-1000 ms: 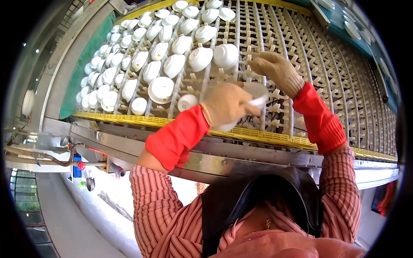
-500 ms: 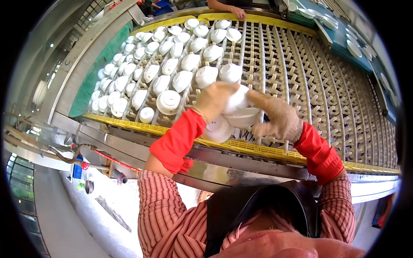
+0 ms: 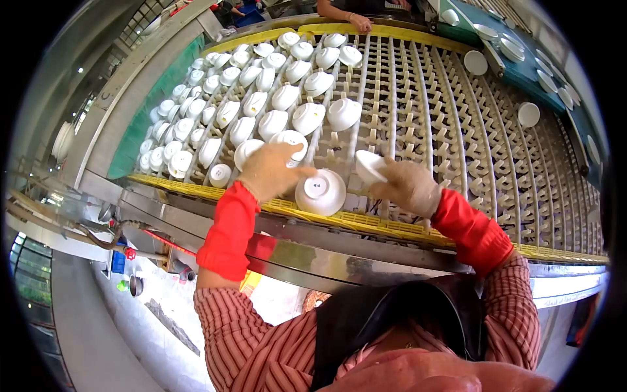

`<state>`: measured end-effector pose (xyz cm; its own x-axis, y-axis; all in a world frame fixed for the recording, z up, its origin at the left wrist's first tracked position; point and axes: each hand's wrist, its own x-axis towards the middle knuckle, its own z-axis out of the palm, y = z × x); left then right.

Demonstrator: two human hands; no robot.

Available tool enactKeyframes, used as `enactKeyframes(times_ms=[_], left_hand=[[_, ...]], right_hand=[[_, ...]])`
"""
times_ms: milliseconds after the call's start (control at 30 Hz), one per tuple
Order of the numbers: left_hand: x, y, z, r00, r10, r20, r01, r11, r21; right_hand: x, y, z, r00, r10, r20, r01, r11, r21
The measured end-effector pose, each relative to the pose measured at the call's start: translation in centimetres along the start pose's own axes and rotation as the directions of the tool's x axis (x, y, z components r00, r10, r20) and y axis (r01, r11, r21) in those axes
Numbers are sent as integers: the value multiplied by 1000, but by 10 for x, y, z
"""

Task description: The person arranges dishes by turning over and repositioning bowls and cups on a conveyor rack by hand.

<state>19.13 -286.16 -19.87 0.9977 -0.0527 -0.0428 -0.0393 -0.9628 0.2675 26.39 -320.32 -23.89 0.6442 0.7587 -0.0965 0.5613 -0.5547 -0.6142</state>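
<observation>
My left hand point(image 3: 273, 171), in a tan glove, has its fingers on a white bowl point(image 3: 291, 143) that lies on the pegged conveyor point(image 3: 418, 130). Just right of that hand, a larger white bowl point(image 3: 319, 192) rests upside down near the yellow edge strip. My right hand point(image 3: 408, 185), gloved too, grips a small white bowl point(image 3: 370, 166) by its side, tilted above the pegs. Another bowl point(image 3: 344, 114) stands farther back, between the two hands. Part of a bowl point(image 3: 245, 154) shows behind my left hand.
Many white bowls point(image 3: 228, 112) fill the conveyor's left side. A yellow strip point(image 3: 398, 230) runs along its near edge. Dishes ride a green belt point(image 3: 473, 36) at the upper right. Another person's hand point(image 3: 360, 23) rests at the far edge. Two dishes point(image 3: 475, 63) lie on the right-hand pegs.
My hands, close together half a second ago, have moved apart. My left hand went left to a bowl; my right hand holds a small bowl. Dishes now lie on the right-hand pegs.
</observation>
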Motion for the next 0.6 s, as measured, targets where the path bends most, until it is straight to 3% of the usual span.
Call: enactKeyframes(times_ms=[33, 67, 100, 133, 167, 200, 233, 300, 367, 400, 467, 500, 533, 567, 600], left_hand=[[-10, 9, 3, 997, 52, 61, -44, 990, -137], [-16, 18, 8, 987, 112, 114, -76, 958, -276], [-20, 24, 17, 991, 118, 58, -104, 974, -199], [-24, 30, 28, 992, 127, 3, -125, 984, -123], [-29, 34, 37, 989, 138, -45, -141, 989, -50], [-26, 43, 29, 995, 5, 98, 3, 997, -80], [-23, 48, 26, 994, -34, 108, 47, 992, -116], [-14, 45, 33, 996, -8, 89, 21, 989, -148], [-11, 45, 39, 998, 5, 67, 1, 997, -83], [-13, 52, 34, 994, -39, 105, 53, 989, -139], [-17, 51, 40, 995, -36, 90, 51, 984, -172], [-16, 49, 39, 997, -32, 69, 44, 982, -183], [-21, 50, 41, 1000, -23, 18, 26, 983, -184], [-18, 51, 40, 999, -36, 11, 37, 984, -177], [-18, 53, 40, 998, -54, 14, 56, 984, -171]], right_hand=[[-3, -7, -8, 982, 177, 61, -185, 967, 177], [-2, 8, 1, 967, 252, -36, -209, 865, 457], [4, 27, 3, 973, 20, -230, 10, 992, 128], [13, 38, -6, 911, -259, -321, 184, 952, -246], [13, 46, -9, 882, -324, -341, 209, 919, -334], [11, 45, -17, 849, -387, -359, 223, 879, -421], [2, 25, -32, 893, -221, -391, 136, 963, -234], [6, 31, -36, 756, -309, -577, 203, 949, -242], [28, 44, -40, 679, -367, -636, 154, 918, -366], [26, 36, -46, 770, -276, -575, 126, 949, -288], [70, 110, -19, 863, -143, -485, 217, 971, 101], [37, 85, -32, 906, -241, -349, 78, 904, -421], [21, 83, -29, 956, 55, -288, 46, 941, 334], [4, 81, -26, 917, 346, -200, 31, 437, 899], [-26, 62, -35, 884, 442, -150, 43, 244, 969]])
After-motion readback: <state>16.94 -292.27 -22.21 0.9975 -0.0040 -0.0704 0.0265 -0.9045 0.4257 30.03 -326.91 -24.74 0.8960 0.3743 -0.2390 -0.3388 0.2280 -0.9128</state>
